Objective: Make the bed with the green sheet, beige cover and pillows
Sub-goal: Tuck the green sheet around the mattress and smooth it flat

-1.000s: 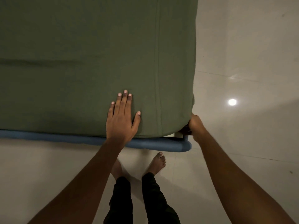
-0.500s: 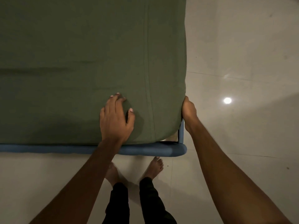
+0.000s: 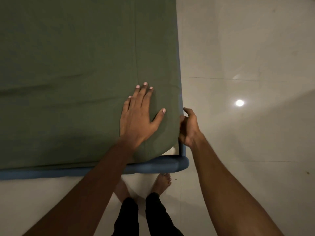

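Note:
The green sheet (image 3: 71,65) covers the mattress and fills the upper left of the view. My left hand (image 3: 139,116) lies flat on it near the bed's near right corner, fingers spread. My right hand (image 3: 188,126) is at the right side of that corner, fingers curled against the sheet's edge; whether it grips the cloth I cannot tell. A small pale patch of mattress or base (image 3: 172,151) shows at the corner under the sheet. No beige cover or pillows are in view.
The blue padded bed frame (image 3: 51,172) runs along the near edge and wraps the corner. My bare feet (image 3: 162,183) stand on the pale tiled floor (image 3: 247,48) just before it. A ceiling light reflects off the floor at the right.
My left hand slid right toward the corner and flattened with fingers spread. My right hand moved up along the side of the mattress from the frame corner.

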